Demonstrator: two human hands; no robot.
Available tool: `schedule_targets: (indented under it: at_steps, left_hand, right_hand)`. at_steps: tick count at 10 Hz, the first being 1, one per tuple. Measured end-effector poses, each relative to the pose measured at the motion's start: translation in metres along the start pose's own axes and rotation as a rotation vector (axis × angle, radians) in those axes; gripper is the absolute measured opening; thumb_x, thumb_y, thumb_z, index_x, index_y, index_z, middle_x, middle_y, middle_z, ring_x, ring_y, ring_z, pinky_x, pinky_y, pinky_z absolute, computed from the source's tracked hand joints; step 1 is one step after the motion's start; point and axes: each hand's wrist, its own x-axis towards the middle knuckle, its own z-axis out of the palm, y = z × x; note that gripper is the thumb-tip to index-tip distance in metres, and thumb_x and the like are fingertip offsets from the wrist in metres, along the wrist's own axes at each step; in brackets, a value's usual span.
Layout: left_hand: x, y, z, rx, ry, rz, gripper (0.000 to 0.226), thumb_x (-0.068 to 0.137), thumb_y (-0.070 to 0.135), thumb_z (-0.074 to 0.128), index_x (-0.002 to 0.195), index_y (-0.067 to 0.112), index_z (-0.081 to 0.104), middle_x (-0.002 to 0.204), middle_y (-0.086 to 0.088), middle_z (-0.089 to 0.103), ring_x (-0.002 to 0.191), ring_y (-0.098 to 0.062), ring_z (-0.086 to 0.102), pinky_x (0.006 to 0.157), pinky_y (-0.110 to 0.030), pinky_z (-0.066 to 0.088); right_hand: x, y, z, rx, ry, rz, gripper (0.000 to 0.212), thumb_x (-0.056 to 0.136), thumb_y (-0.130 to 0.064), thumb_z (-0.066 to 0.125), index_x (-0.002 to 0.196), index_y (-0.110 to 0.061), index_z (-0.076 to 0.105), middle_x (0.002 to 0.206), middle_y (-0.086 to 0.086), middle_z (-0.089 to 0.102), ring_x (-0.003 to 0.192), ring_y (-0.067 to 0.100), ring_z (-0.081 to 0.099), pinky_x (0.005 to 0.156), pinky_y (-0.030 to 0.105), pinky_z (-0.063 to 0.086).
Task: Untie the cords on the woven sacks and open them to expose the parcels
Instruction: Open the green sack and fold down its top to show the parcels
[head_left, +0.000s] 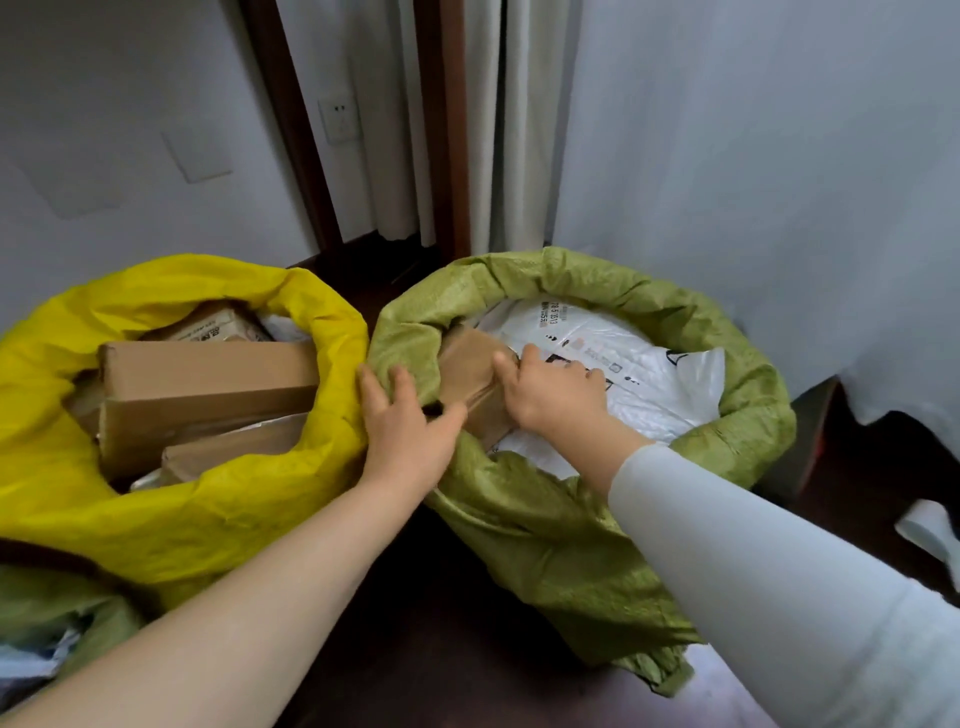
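Since both sacks stood open on the floor, the green sack (571, 545) at right probably needed only its left rim rolled lower, steadily, without tipping the load. The left hand (410, 421) reached forward, fingers (375, 387) curled over that rim; the right hand (556, 395), wrist bent down, gripped the brown parcel (472, 374) inside.

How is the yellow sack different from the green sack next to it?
The yellow sack is bright yellow; the green sack is dull olive. The yellow sack shows mostly brown cardboard boxes; the green sack shows a big white mailer bag and one brown parcel. The left hand grips the green sack's rim and the right hand holds its brown parcel; no hand holds the yellow sack. Both are open, rims rolled down, parcels showing.
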Motion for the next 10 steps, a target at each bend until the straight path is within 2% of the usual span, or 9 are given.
schedule_targets:
  at_steps: [1,2,3,4,6,7,8,9,10]
  left_hand:
    - [-0.042,0.002,0.007,-0.008,0.045,-0.090,0.116,0.072,0.052,0.069,0.147,0.012,-0.010,0.154,-0.009,-0.019,0.143,-0.026,-0.010,0.116,-0.034,0.004]
    - [-0.056,0.001,0.023,-0.290,-0.086,-0.493,0.122,0.065,0.040,0.080,0.146,0.020,-0.009,0.152,-0.014,0.002,0.139,-0.034,0.015,0.111,-0.047,0.022]
    - [-0.036,-0.005,0.038,-0.806,-0.148,-0.743,0.105,0.068,0.012,0.075,0.145,0.022,0.004,0.137,-0.012,0.035,0.106,-0.032,0.050,0.073,-0.052,0.052]
    - [-0.007,-0.008,0.046,-0.772,-0.089,-0.598,0.090,0.060,-0.008,0.058,0.140,0.013,0.022,0.128,-0.016,0.048,0.104,-0.035,0.055,0.083,-0.052,0.052]
    - [0.056,0.000,0.022,-0.543,0.128,-0.281,0.070,0.070,-0.006,0.056,0.136,0.010,0.039,0.129,-0.012,0.052,0.114,-0.031,0.052,0.097,-0.041,0.046]
    - [0.034,0.006,0.017,-0.024,0.134,0.032,0.083,0.080,0.021,0.063,0.148,0.022,0.015,0.150,-0.017,0.023,0.137,-0.034,0.027,0.113,-0.041,0.026]
    - [0.007,0.013,0.016,0.400,0.205,0.522,0.075,0.084,0.060,0.046,0.147,0.031,0.016,0.157,-0.007,0.002,0.145,-0.025,0.000,0.116,-0.046,-0.003]
    - [0.011,0.007,0.019,0.717,-0.151,0.325,0.113,0.065,0.078,0.050,0.148,0.024,-0.005,0.158,-0.007,-0.006,0.145,-0.023,-0.010,0.114,-0.053,-0.011]
    - [0.017,0.007,0.013,0.739,-0.246,0.214,0.125,0.059,0.075,0.060,0.147,0.021,-0.010,0.157,-0.012,-0.005,0.145,-0.026,-0.005,0.113,-0.055,-0.009]
  right_hand:
    - [-0.010,0.010,-0.009,-0.155,-0.095,-0.043,0.083,0.083,-0.075,0.017,0.143,-0.018,0.023,0.145,0.016,0.039,0.135,0.038,0.030,0.107,0.055,0.017]
    - [-0.027,0.031,-0.021,-0.321,-0.227,-0.072,0.105,0.059,-0.093,0.029,0.146,-0.040,0.006,0.158,0.009,0.009,0.144,0.037,-0.002,0.105,0.068,-0.007]
    - [-0.039,0.050,-0.028,-0.359,-0.404,-0.031,0.115,0.045,-0.095,0.041,0.142,-0.052,-0.002,0.158,0.001,-0.014,0.142,0.036,-0.019,0.103,0.073,-0.007]
    - [-0.037,0.056,-0.026,-0.176,-0.441,-0.028,0.114,0.050,-0.087,0.054,0.144,-0.051,0.002,0.157,0.002,-0.017,0.142,0.037,-0.018,0.112,0.064,0.006]
    - [-0.025,0.031,-0.011,0.085,-0.387,-0.100,0.094,0.068,-0.074,0.057,0.146,-0.045,0.014,0.159,0.008,-0.002,0.145,0.036,0.000,0.116,0.050,0.009]
    - [-0.020,0.040,-0.024,0.015,0.017,-0.133,0.057,0.084,-0.058,0.050,0.137,-0.038,0.041,0.149,0.003,0.036,0.136,0.026,0.032,0.110,0.043,0.030]
    - [-0.018,0.070,-0.039,-0.252,0.362,-0.019,0.042,0.089,-0.035,0.048,0.131,-0.038,0.047,0.151,0.005,0.029,0.141,0.031,0.016,0.110,0.052,0.013]
    - [-0.014,0.097,-0.042,-0.272,0.115,0.199,0.047,0.086,-0.028,0.046,0.132,-0.032,0.041,0.152,0.008,0.019,0.142,0.035,0.009,0.108,0.068,0.000]
    - [-0.012,0.102,-0.043,-0.227,0.095,0.163,0.046,0.088,-0.040,0.045,0.133,-0.036,0.042,0.151,0.004,0.026,0.141,0.033,0.018,0.108,0.065,-0.004]
